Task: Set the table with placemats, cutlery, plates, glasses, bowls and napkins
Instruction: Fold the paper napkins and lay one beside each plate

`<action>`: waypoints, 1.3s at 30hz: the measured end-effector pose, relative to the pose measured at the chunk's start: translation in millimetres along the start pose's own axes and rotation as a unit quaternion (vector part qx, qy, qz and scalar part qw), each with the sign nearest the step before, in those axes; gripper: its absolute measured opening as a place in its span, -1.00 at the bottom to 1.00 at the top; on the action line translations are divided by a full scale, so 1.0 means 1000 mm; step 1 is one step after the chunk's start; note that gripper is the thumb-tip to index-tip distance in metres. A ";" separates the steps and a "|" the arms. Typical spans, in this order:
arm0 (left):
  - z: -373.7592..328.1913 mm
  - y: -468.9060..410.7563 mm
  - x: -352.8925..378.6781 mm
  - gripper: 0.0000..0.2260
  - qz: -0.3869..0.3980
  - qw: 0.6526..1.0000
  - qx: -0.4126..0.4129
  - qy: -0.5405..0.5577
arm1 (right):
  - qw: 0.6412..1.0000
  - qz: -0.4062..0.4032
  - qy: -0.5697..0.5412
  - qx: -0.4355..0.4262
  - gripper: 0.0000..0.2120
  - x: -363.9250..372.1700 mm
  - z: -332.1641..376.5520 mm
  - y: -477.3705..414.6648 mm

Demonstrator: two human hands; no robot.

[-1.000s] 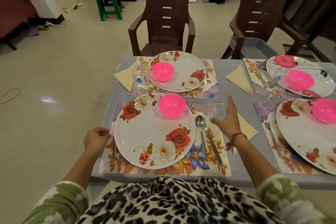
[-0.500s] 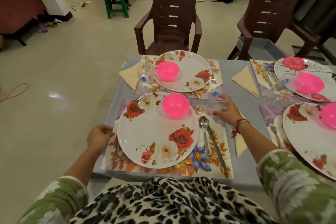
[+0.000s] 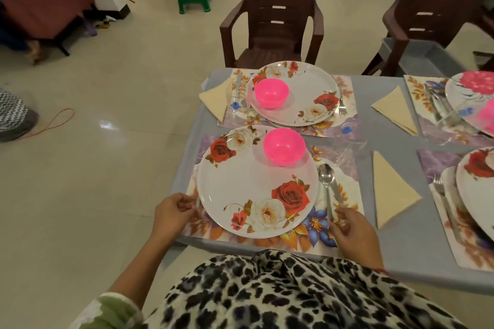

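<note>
Right hand (image 3: pixel 350 230) has come back from the far corner of the mat, where it was at the glass (image 3: pixel 350 143), to the near edge. Left hand (image 3: pixel 173 211) has barely moved.

Right: thumb and fingertips are on the handle ends of the spoon (image 3: pixel 325 176) and knife (image 3: pixel 337 195). I can't tell whether that's a pinch or just contact. Left: fingers curled against the plate (image 3: pixel 254 187) at its left rim, over the mat edge. Something thin and metallic pokes out there, maybe a fork. Can't tell if it's gripped.

Hands are well apart, one each side of the plate.

Handling, my read:
- Spoon and knife lie side by side on the placemat (image 3: pixel 307 239), right of the plate. Thin steel, stiff and light, likely to skate on a glossy mat. Pinch the handle ends from the sides and slide them rather than lift.
- The plate looks like light, rigid plastic. The pink bowl (image 3: pixel 284 146) sits loose on its far side, so any tilt will shift it.
- The glass is clear and hard to pick out. Treat it as fragile and hold it low around the body.

Napkin (image 3: pixel 390 192) lies just right of the mat, on the table (image 3: pixel 401 264).
</note>
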State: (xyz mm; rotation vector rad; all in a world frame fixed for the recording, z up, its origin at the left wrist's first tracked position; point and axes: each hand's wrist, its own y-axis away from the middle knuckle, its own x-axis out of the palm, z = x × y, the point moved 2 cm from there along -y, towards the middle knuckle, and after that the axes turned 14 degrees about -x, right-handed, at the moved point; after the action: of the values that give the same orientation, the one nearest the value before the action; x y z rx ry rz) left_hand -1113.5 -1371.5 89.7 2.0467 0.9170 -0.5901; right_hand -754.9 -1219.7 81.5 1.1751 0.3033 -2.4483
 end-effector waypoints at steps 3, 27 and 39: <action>-0.007 0.004 0.007 -0.88 -0.038 0.999 0.020 -0.006 | 1.000 0.017 0.007 -0.003 -0.79 0.003 0.007 -0.003; -0.014 0.021 0.003 -0.71 -0.105 0.993 0.058 -0.010 | 0.997 -0.042 0.014 0.065 -0.91 0.013 0.015 -0.014; -0.014 0.032 0.040 -0.67 -0.037 0.995 0.092 0.014 | 0.995 -0.034 0.083 0.038 -0.77 0.003 -0.013 -0.020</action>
State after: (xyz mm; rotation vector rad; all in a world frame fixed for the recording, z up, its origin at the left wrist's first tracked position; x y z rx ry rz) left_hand -1062.4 -1356.9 86.1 2.1966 0.9909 -0.7105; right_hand -756.7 -1198.2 71.8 1.4272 0.3045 -2.4445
